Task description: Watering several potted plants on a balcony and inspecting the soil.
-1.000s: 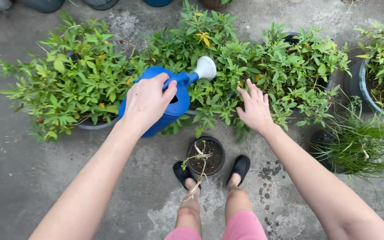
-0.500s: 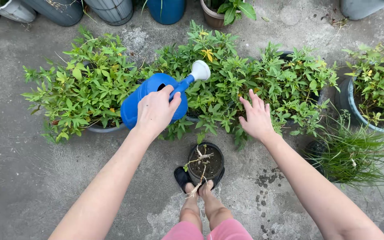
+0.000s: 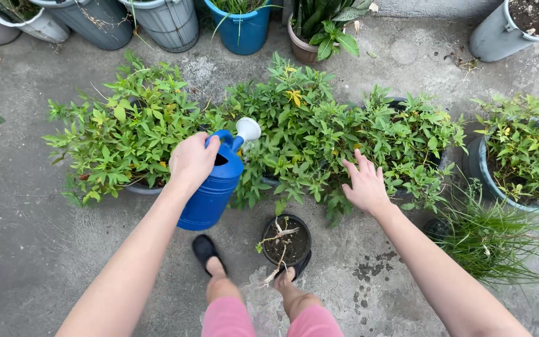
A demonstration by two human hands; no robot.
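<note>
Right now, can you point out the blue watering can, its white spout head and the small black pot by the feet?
blue watering can (image 3: 210, 196): head view, on its body below the hand.
white spout head (image 3: 248, 129): head view, on the rose's face.
small black pot (image 3: 307, 240): head view, on its right rim.

Head camera, looking steeply down, near potted plants (image 3: 307, 131)

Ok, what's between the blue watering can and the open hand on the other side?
In the head view, leafy green potted plants fill the stretch between the blue watering can, gripped by the left hand, and the open right hand.
</note>
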